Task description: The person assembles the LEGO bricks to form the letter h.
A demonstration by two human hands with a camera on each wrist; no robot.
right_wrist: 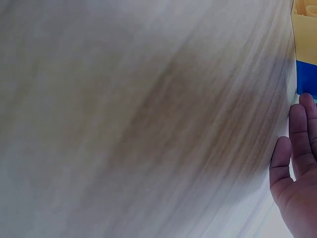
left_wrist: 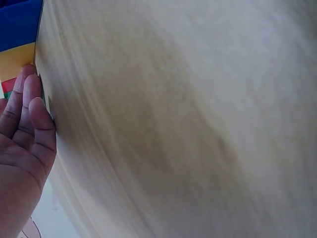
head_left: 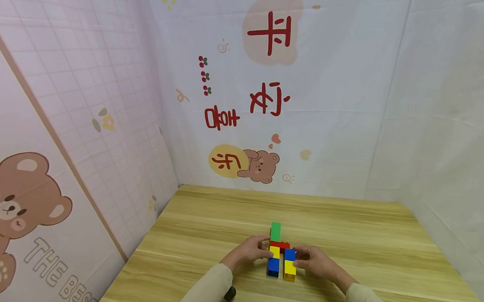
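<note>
In the head view a figure of toy building bricks lies on the table. A green brick (head_left: 276,232) is farthest, and a red brick (head_left: 280,246) lies crosswise in front of it. Two columns run toward me: a yellow brick (head_left: 275,251) with a blue brick (head_left: 274,267) on the left, and a blue brick (head_left: 290,254) with a yellow brick (head_left: 290,269) on the right. My left hand (head_left: 250,251) touches the left column's outer side, its thumb at the yellow brick. My right hand (head_left: 317,261) touches the right column's outer side. Fingers look relaxed in both wrist views.
The wood-grain table (head_left: 344,227) extends around the bricks. White printed cloth (head_left: 333,105) hangs behind it, and a side cloth (head_left: 116,154) with a bear print stands on the left. Dark wrist-worn pieces (head_left: 230,294) show beneath the sleeves.
</note>
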